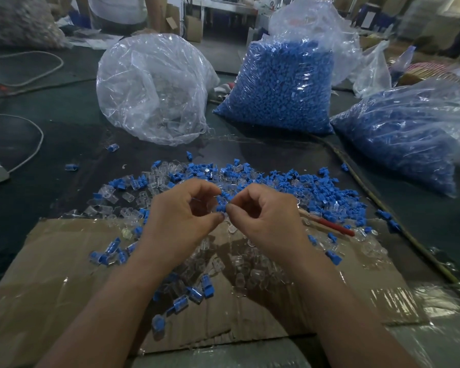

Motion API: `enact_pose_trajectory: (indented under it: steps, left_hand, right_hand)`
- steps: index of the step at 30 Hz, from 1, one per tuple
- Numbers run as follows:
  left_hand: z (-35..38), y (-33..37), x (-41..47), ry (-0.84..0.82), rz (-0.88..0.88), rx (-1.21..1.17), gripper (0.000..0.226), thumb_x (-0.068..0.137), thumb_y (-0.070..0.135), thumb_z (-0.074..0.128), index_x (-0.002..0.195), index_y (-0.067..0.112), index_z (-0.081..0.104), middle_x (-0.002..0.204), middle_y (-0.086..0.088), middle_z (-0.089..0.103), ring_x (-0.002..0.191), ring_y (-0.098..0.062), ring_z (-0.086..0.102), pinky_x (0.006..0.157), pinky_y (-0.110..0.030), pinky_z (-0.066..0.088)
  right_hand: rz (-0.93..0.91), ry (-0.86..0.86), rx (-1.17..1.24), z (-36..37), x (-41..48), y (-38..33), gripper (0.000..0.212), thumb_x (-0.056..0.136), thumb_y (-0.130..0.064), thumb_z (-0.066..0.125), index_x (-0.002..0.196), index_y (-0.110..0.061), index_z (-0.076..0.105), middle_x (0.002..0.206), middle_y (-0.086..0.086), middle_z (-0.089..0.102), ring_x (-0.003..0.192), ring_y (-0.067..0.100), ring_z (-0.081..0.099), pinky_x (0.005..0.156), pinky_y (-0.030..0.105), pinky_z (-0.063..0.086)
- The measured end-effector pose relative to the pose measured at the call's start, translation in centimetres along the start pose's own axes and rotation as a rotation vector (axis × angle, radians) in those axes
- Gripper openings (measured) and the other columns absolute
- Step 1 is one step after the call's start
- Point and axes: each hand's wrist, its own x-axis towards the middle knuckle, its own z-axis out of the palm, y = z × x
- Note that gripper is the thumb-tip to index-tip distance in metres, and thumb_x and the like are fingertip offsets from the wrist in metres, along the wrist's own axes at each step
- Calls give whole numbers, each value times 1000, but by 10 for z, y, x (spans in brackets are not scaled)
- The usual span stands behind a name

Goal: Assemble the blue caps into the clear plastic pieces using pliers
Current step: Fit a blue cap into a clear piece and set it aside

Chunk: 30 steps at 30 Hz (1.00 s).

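Blue cap (224, 201): held in the air above the far edge of the cardboard sheet (51, 274), pinched at the thumb and forefinger tips of both hands. The left hand (182, 211) grips its lower end and the right hand (263, 212) its upper end, with the other fingers curled in. We cannot tell whether a clear piece is already seated on it, because fingers and glare hide that. Our judgement is that the cap is very light, small and fairly stiff moulded plastic. It is smooth enough to flip out of a fingertip pinch, but not fragile. We would hold it by the ribbed body and leave the entering end free. The clear pieces look thin-walled, so we would grip them away from the open mouth, which may deform under a squeeze. The pliers (332, 226), red-handled, lie untouched at the right of the sheet's far edge, partly buried in the loose pile (316, 192) of caps and clear pieces that spreads over and past that edge. Several joined blue-and-clear units (197, 290) lie on the sheet between the forearms. Beyond the sheet stand a clear bag (152, 88), a full bag of blue caps (279, 86) and a second blue bag (409, 134) to the far right. Open room for moving lies mainly over the sheet's near left part. A reach for the pliers crosses the pile, and parts could scatter off the sheet's right edge.
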Motion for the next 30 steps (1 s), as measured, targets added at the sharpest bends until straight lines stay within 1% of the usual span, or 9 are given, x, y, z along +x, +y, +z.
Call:
enact_pose_trajectory:
  steps: [4, 6, 8, 10, 13, 17, 21, 26, 30]
  left_hand:
    - [2, -1, -3, 23, 129, 110, 38, 67, -2, 76, 91, 25, 63, 79, 14, 59, 74, -4, 62, 69, -2, 44]
    - [4, -2, -3, 22, 188, 147, 35, 67, -5, 75, 96, 13, 66, 80, 16, 57, 75, -5, 61, 72, -9, 49]
    - [5, -2, -3, 13, 226, 167, 35, 67, -7, 74, 98, 10, 67, 81, 15, 57, 76, -7, 62, 71, -19, 54]
    - [6, -1, -3, 31, 223, 148, 37, 68, -7, 73, 96, 15, 65, 82, 15, 57, 75, -7, 62, 71, -18, 54]
    - [3, 2, -4, 83, 170, 54, 44, 68, -5, 74, 89, 31, 59, 80, 14, 60, 83, -3, 61, 69, -4, 46]
    - [1, 7, -4, 93, 174, 62, 51, 68, 3, 75, 85, 45, 52, 79, 22, 58, 85, 11, 57, 70, 0, 41]
    - [0, 9, -4, 80, 176, 57, 48, 68, 1, 75, 84, 41, 55, 75, 17, 59, 76, 7, 56, 63, -3, 42]
    - [0, 8, -3, -13, 19, -92, 44, 73, -4, 67, 82, 38, 58, 81, 7, 65, 75, -3, 64, 66, -11, 50]
    - [-4, 7, 0, -50, -83, -219, 29, 75, -1, 68, 78, 29, 64, 73, -2, 68, 63, -10, 67, 61, -17, 54]
  right_hand:
    - [12, -21, -68, 1, -1, -1, 24, 79, -23, 63, 61, -29, 49, 53, -11, 50, 50, -3, 48, 46, 12, 40]
    - [36, -57, -76, 2, -1, -3, 23, 81, -24, 62, 62, -28, 50, 56, -7, 55, 52, 2, 52, 49, 15, 46]
    - [83, -99, -17, 2, 0, -4, 20, 83, -24, 61, 64, -26, 53, 63, -1, 62, 59, 13, 61, 59, 31, 55]
    - [121, -135, 69, 1, 0, -5, 18, 84, -23, 62, 67, -24, 56, 65, 0, 64, 63, 17, 64, 63, 38, 56]
    - [136, -142, 170, -1, 1, -3, 12, 81, -25, 66, 71, -24, 59, 69, -2, 65, 66, 12, 63, 64, 32, 56]
    - [218, -189, 459, -3, 2, -2, 18, 80, -12, 67, 91, -25, 61, 88, -5, 66, 75, -1, 65, 60, 13, 50]
    - [169, -202, 461, -3, 3, -1, 20, 80, -8, 65, 92, -23, 64, 88, -5, 69, 82, 6, 66, 77, 22, 53]
    - [144, -178, 410, -4, 4, 0, 21, 81, -8, 65, 90, -27, 64, 90, -3, 69, 87, 10, 66, 81, 25, 53]
    - [134, -204, 387, -6, 4, 2, 22, 80, -12, 66, 92, -30, 62, 89, -6, 69, 86, 8, 66, 80, 25, 53]
